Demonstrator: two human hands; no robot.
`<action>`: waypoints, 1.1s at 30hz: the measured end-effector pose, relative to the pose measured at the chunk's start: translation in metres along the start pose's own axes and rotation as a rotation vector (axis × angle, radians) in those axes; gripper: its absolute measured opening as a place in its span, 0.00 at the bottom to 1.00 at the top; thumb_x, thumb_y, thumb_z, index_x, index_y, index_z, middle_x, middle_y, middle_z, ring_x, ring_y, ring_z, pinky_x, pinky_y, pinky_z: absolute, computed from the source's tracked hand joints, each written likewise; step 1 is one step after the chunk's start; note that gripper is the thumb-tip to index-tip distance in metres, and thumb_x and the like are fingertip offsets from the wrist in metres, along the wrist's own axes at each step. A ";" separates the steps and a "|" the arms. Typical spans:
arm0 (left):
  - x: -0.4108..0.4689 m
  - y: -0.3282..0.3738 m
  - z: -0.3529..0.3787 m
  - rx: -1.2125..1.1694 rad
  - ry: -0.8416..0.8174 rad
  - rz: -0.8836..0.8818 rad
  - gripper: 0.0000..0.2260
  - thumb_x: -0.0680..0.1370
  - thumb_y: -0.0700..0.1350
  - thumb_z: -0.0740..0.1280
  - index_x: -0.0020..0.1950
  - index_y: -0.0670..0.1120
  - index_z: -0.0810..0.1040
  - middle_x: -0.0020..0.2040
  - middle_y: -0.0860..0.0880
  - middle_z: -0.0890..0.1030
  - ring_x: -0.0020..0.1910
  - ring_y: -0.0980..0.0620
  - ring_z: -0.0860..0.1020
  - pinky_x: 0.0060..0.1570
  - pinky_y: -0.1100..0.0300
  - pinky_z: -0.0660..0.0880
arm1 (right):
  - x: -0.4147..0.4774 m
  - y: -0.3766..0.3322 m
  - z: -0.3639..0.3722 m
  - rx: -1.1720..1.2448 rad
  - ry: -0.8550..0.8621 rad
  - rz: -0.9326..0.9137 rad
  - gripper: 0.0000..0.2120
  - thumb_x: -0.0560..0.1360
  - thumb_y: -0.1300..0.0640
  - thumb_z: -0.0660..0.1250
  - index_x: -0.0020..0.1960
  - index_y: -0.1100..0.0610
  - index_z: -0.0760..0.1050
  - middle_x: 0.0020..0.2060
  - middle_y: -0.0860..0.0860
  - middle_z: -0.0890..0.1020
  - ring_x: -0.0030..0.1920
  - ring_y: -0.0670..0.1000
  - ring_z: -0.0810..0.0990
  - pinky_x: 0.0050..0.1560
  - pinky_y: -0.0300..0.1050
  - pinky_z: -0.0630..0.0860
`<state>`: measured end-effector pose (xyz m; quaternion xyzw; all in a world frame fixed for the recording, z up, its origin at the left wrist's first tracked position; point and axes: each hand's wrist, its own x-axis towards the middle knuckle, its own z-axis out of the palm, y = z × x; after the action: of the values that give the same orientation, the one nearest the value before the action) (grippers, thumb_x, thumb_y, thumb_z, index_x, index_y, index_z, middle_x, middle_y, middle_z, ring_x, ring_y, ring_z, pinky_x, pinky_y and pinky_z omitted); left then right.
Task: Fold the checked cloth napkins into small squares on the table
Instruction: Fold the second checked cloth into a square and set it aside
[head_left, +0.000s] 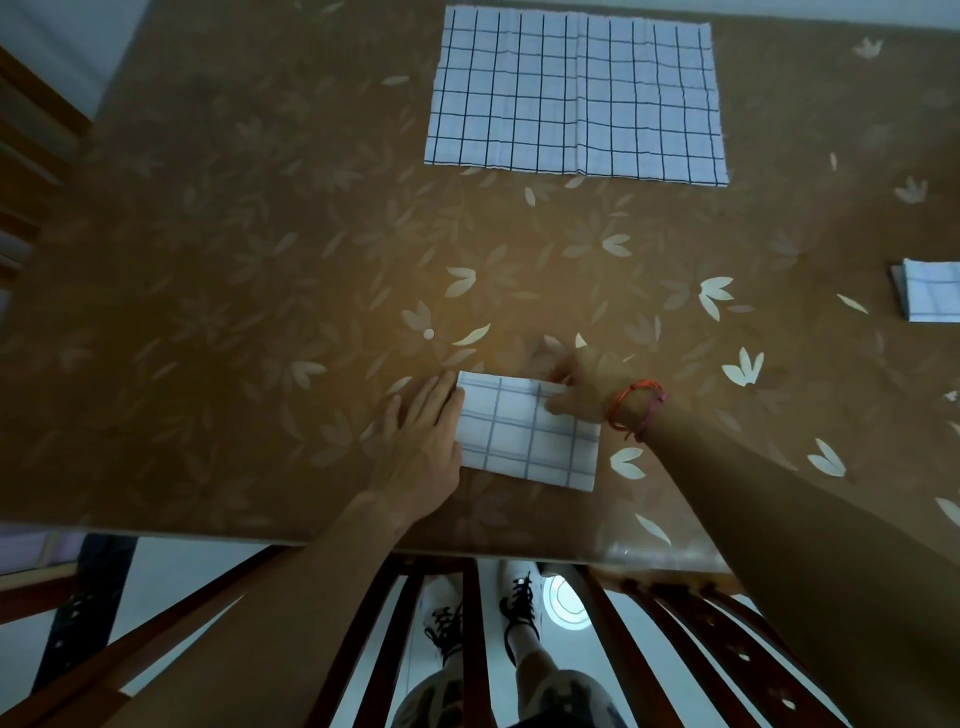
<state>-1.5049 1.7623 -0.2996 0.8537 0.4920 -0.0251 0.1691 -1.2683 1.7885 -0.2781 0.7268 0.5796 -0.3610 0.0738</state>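
Note:
A folded white napkin with a blue check (527, 436) lies as a small rectangle near the table's front edge. My left hand (421, 436) lies flat with straight fingers against its left edge. My right hand (582, 384), with a red cord on the wrist, pinches the napkin's far right corner. A large unfolded checked napkin (574, 93) is spread flat at the far side of the table. A small folded checked napkin (930, 291) sits at the right edge of the view.
The table (260, 312) wears a brown cover with pale leaf prints under a clear sheet. A wooden chair back (467, 623) stands against the front edge, my shoes visible through it. Another chair (31, 156) is at the left.

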 end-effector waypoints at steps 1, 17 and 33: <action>-0.001 0.001 -0.001 -0.009 0.038 0.005 0.25 0.79 0.46 0.58 0.77 0.46 0.58 0.79 0.49 0.55 0.77 0.52 0.50 0.74 0.45 0.51 | -0.004 0.004 0.001 0.021 -0.019 0.012 0.16 0.71 0.54 0.71 0.58 0.56 0.79 0.51 0.52 0.82 0.52 0.53 0.79 0.52 0.47 0.77; -0.034 0.030 0.033 -0.187 0.182 0.239 0.25 0.68 0.37 0.72 0.65 0.44 0.74 0.66 0.45 0.75 0.65 0.44 0.72 0.58 0.45 0.71 | -0.068 0.034 0.080 1.351 0.028 0.355 0.15 0.71 0.69 0.69 0.57 0.68 0.76 0.51 0.66 0.81 0.49 0.66 0.80 0.43 0.56 0.80; -0.033 0.023 0.039 -0.172 0.235 0.261 0.12 0.75 0.47 0.61 0.53 0.46 0.81 0.54 0.50 0.82 0.58 0.49 0.75 0.55 0.50 0.65 | -0.102 0.053 0.076 1.063 -0.023 0.211 0.26 0.69 0.77 0.58 0.61 0.58 0.78 0.45 0.65 0.82 0.36 0.58 0.79 0.29 0.43 0.75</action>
<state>-1.4975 1.7115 -0.3234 0.8896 0.3940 0.1391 0.1844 -1.2611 1.6518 -0.2875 0.7141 0.2401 -0.6032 -0.2619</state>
